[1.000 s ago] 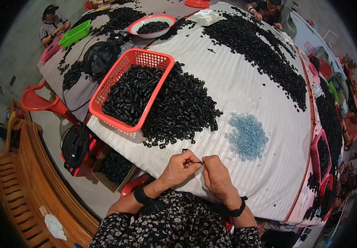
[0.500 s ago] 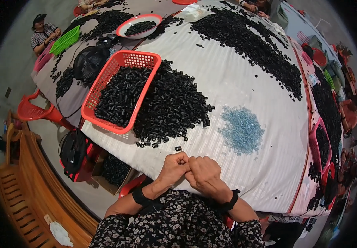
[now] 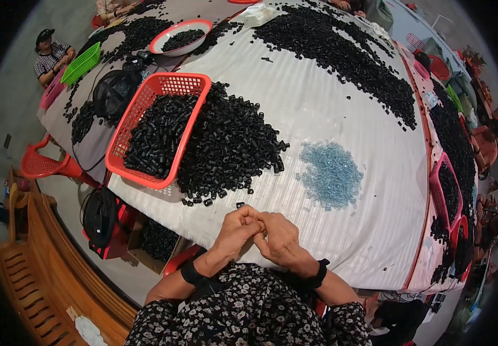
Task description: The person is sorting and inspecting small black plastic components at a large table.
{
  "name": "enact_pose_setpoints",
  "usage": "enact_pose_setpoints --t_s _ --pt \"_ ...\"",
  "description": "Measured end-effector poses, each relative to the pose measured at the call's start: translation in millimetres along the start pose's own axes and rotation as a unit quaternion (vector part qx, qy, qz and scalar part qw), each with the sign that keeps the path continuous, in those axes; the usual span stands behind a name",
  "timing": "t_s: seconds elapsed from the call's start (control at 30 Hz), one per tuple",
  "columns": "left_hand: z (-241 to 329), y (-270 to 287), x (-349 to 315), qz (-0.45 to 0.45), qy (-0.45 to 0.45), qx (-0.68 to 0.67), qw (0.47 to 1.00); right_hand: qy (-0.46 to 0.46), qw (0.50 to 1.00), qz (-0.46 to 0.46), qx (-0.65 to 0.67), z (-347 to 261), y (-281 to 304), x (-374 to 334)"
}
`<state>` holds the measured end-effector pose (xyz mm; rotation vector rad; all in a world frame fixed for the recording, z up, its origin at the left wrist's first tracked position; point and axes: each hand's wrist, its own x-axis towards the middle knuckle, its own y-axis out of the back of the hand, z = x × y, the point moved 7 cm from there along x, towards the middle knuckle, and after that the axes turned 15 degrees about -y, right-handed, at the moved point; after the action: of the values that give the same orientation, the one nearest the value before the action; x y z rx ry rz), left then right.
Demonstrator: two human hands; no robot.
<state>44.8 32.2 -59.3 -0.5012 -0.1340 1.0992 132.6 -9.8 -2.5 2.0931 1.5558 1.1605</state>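
Close together over the near edge of the white-covered table (image 3: 387, 230), my left hand (image 3: 235, 232) and my right hand (image 3: 281, 237) meet at the fingertips. Both are closed in a pinch; whatever they hold is hidden by the fingers. One small black plastic piece (image 3: 240, 205) lies just beyond my left hand. Farther off is a heap of the same black pieces (image 3: 226, 150), beside a red plastic basket (image 3: 174, 183) filled with more of them. To the right of the heap, small clear bluish pieces (image 3: 331, 175) lie in a loose pile.
A red-rimmed white basin (image 3: 197, 51) and a green basket (image 3: 81, 63) stand at the far left. A long spread of black pieces (image 3: 341, 52) covers the far side. On the right is a pink basket (image 3: 446, 193). A wooden bench (image 3: 47, 271) stands at the lower left.
The view has shifted slightly, so the table's contents sit a little farther left. My hands remain pinched together, with the right hand's fingers slightly more opened out from the left.
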Motion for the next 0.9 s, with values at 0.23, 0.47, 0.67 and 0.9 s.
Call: enact_pose_setpoints --t_s 0.23,0.47,0.67,0.9 --pt "41.3 21.4 9.1 -0.002 -0.093 0.088 0.992 -0.151 0.988 -0.04 -0.001 47.5 38.6 -0.5" --pt "128.9 85.2 14.5 0.153 -0.306 0.268 0.901 -0.204 0.976 -0.024 -0.072 82.9 55.1 -3.6" --pt "182.3 132.9 13.9 0.253 -0.423 0.475 0.729 -0.182 0.977 -0.013 -0.109 88.7 46.3 -7.2" --pt "185.3 160.5 23.9 0.265 -0.349 0.675 0.594 -0.24 0.969 0.055 -0.011 103.0 49.7 -14.2"
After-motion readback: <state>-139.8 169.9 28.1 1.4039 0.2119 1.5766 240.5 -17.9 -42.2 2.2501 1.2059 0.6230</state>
